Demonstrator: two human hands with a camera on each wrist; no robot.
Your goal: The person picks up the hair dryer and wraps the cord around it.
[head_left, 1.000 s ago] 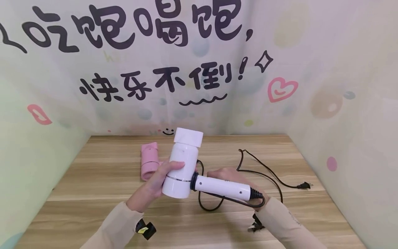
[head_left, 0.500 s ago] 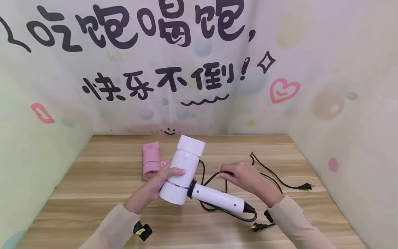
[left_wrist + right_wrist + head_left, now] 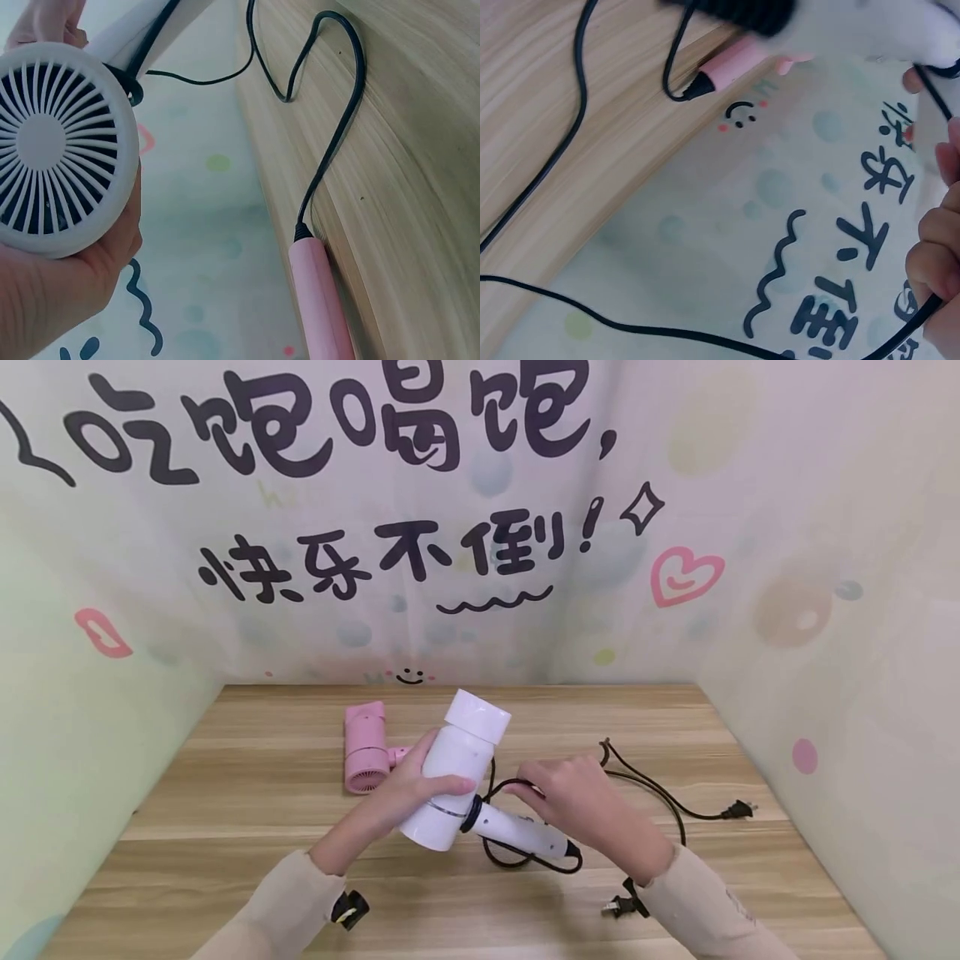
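Note:
My left hand [image 3: 405,789] grips the barrel of a white hair dryer [image 3: 459,760], thumb across its front. The dryer is held over the table, its nozzle pointing up and tilted right. The left wrist view shows the round intake grille [image 3: 41,142] at the barrel's rear. Black cord is looped around the joint between barrel and handle [image 3: 525,835]. To the right, my right hand [image 3: 585,797] pinches a length of the black cord [image 3: 512,782], which runs toward that joint. In the right wrist view, the cord [image 3: 904,334] comes out below the curled fingers.
Behind my left hand, a pink hair dryer [image 3: 366,743] lies on the wooden table [image 3: 225,793]. One black plug [image 3: 738,810] lies at the right, another plug [image 3: 618,907] beside my right sleeve. Loose cord crosses the right side. A printed curtain [image 3: 337,635] stands behind.
My right hand came from behind the handle out to the right, drawing the cord with it, then moved slightly left. The white dryer tilted further right and its handle swung away from me.

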